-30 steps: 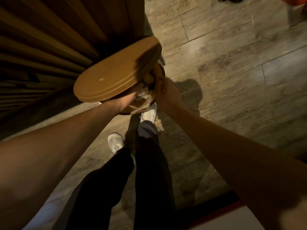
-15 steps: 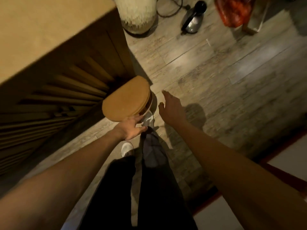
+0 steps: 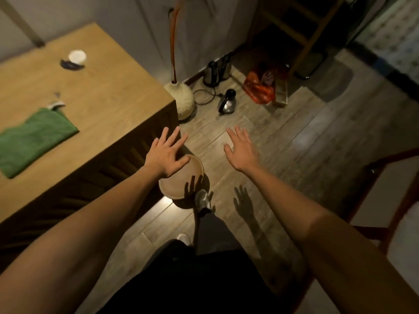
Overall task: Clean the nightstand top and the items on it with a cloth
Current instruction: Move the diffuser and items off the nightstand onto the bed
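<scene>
Left hand (image 3: 166, 156) fingers straight and spread, palm down, holding nothing; it hangs above the round wooden tray (image 3: 181, 180) that sits low on the floor against the nightstand's front corner. Contact with the tray can't be told, hand looks lifted clear; its shadow falls on the tray's near edge. Right hand (image 3: 241, 150) also flat, fingers splayed, empty, out over bare floor, well apart from the left, with its shadow on the boards below.

Green cloth (image 3: 34, 141) lies folded on the nightstand top (image 3: 108, 105), left side, well away from both hands. Further back on the top: a small white cup (image 3: 77, 56) with a dark item just beside it, blurred. A small pale scrap near the cloth's far corner, unclear.

Between the hands and lower down: the person's dark trousers and white shoe (image 3: 203, 199), toe next to the tray. Slatted nightstand front (image 3: 127, 159) in shadow under the left forearm.

Beyond the nightstand corner: round pale vase (image 3: 181, 100) with a long reddish stem, on the floor touching the corner. Near it a metal kettle (image 3: 227, 102) with cord, a second dark kettle by the wall, an orange bag (image 3: 258, 87), and wooden chair legs. Wood-plank floor (image 3: 306, 137), dim warm light, white wall behind.
</scene>
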Demonstrator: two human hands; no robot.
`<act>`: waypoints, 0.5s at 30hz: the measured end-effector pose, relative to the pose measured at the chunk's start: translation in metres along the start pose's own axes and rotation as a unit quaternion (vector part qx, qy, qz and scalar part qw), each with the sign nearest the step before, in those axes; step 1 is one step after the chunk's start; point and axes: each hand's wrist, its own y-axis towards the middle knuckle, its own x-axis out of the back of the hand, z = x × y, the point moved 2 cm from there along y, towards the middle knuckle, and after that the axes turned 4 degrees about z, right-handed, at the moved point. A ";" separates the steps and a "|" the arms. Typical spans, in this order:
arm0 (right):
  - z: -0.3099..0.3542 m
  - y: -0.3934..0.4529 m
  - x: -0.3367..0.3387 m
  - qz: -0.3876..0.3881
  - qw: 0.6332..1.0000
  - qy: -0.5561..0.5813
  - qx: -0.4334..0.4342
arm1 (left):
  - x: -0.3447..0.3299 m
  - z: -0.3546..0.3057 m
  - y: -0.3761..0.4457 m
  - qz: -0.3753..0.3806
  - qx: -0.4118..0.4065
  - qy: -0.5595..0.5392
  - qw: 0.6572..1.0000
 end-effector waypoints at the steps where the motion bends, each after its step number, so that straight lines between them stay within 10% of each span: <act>1: 0.001 -0.012 0.007 -0.012 1.000 -0.001 -0.003 | 0.009 -0.002 -0.004 -0.008 -0.009 0.012 1.000; 15: -0.075 -0.216 0.054 -0.127 0.982 0.047 -0.128 | 0.063 -0.137 -0.037 -0.032 -0.204 0.087 0.975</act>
